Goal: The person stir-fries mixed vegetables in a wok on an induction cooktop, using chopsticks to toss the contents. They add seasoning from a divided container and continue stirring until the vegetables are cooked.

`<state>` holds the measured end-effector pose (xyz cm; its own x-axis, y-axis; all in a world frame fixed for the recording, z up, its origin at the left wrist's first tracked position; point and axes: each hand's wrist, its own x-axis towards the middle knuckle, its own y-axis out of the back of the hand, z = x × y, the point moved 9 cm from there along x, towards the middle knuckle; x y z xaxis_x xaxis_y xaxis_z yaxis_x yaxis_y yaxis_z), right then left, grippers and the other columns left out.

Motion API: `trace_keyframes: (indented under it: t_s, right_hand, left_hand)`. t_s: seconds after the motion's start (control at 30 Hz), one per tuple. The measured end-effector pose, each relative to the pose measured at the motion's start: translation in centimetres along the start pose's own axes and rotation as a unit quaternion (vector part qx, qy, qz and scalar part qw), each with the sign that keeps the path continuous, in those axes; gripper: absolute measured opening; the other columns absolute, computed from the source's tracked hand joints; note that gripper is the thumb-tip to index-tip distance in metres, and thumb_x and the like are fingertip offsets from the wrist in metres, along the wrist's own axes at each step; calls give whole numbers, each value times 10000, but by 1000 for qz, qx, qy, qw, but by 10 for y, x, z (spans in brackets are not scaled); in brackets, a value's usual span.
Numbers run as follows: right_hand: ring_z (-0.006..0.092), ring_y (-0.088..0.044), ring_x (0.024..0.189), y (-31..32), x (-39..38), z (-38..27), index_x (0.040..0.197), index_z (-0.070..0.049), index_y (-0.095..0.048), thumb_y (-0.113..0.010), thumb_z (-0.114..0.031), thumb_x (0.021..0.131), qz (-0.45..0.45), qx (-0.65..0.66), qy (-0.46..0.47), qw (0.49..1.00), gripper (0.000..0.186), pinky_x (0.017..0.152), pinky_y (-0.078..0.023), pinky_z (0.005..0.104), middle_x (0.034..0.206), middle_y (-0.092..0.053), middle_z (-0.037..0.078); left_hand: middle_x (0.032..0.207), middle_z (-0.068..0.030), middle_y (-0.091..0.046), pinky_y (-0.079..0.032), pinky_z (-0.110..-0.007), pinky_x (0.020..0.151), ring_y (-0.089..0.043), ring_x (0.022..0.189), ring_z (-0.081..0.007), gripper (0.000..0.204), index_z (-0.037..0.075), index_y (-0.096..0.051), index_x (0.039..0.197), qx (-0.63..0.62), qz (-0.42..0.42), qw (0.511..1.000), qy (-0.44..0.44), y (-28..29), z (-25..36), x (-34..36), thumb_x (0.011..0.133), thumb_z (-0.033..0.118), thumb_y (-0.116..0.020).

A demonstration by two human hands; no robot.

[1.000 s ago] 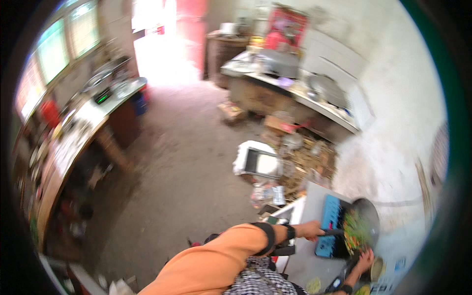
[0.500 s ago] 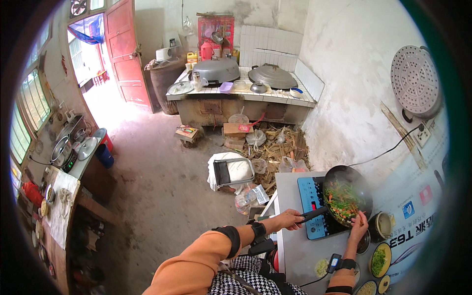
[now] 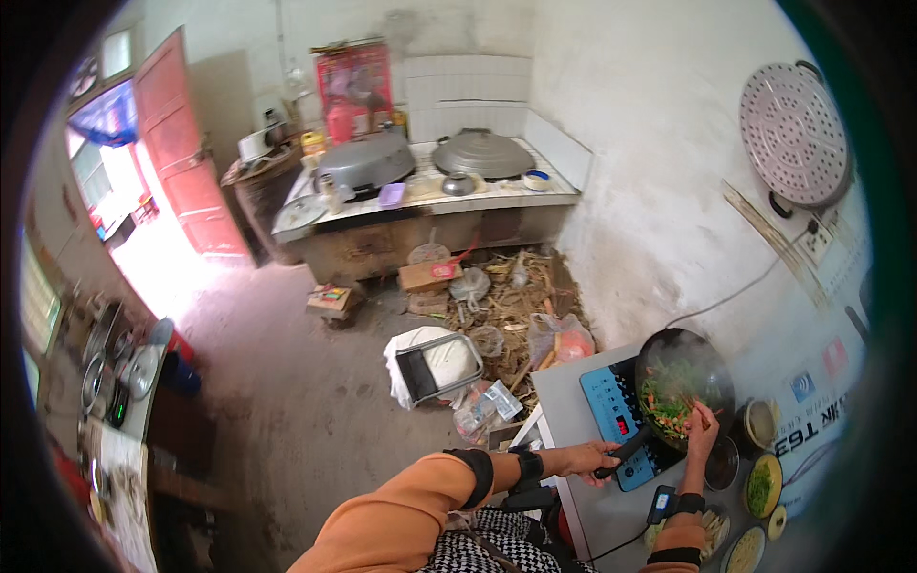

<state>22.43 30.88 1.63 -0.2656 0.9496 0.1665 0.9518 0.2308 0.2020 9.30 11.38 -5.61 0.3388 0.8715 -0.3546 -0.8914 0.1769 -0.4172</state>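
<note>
Work area: grey flat-topped desk (image 3: 597, 523) at the person's lower right, against the wall. On it, a flat cooktop with a light-blue control strip (image 3: 600, 390) and a lit red display. A round, deep black wok (image 3: 718, 365) sits over the cooktop's dark plate; chopped green vegetables with orange-red pieces (image 3: 666, 403) lie inside it, mostly toward its left and near side. Faint haze above suggests heat.

Hands: 2 in view. Left hand (image 3: 587, 459) is closed, fingers curled round the end of the straight black wok handle (image 3: 628, 449). The handle angles down-left toward the person, so this grip probably steadies the wok from the side away from the heat. Right hand (image 3: 703, 435) is at the near right rim, fingers drawn together and directed at the vegetables. Something thin may be pinched there; too small to tell. Its raised wrist presumably keeps the skin clear of the hot rim.

Surroundings: right of the right hand stand a small dark round bowl (image 3: 722, 465), a cylindrical metal pot (image 3: 761, 422) and a yellow-rimmed bowl of shredded greens (image 3: 761, 487). Their grouping on that side likely puts them in easy reach while leaving the left arm unobstructed. A thin dark cable (image 3: 734, 289) runs from behind the wok to a white wall socket (image 3: 817, 241), perhaps routed there to stay clear of both arms.
</note>
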Motion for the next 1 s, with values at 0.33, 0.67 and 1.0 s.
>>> trace_keyframes:
  t_s: [0.33,0.67,1.0]
  right_hand:
    - [82,-546,576,26,-69,-29,1004,-21,-584,-518,-122,835,156,-43,-12,987,208,495,-437,216,702,-586,40]
    - [321,-517,788,26,-82,-9,859,-12,-583,-474,-140,780,262,-64,18,963,185,674,-410,399,810,-573,158]
    - [358,-528,775,-12,-97,-22,890,-13,-529,-484,-135,790,340,-165,9,926,164,668,-417,424,798,-549,179]
  left_hand:
    - [804,-71,-571,-492,-238,531,-572,613,-154,459,125,-300,1281,-31,-68,994,75,5,5,-16,872,219,-485]
    - [631,-6,-469,-410,-209,430,-473,520,-94,218,142,-452,924,71,45,996,28,42,18,-10,846,342,-493]
    - [590,-22,-469,-338,-208,360,-438,448,-93,212,117,-458,990,110,-47,993,7,69,53,-5,875,294,-465]
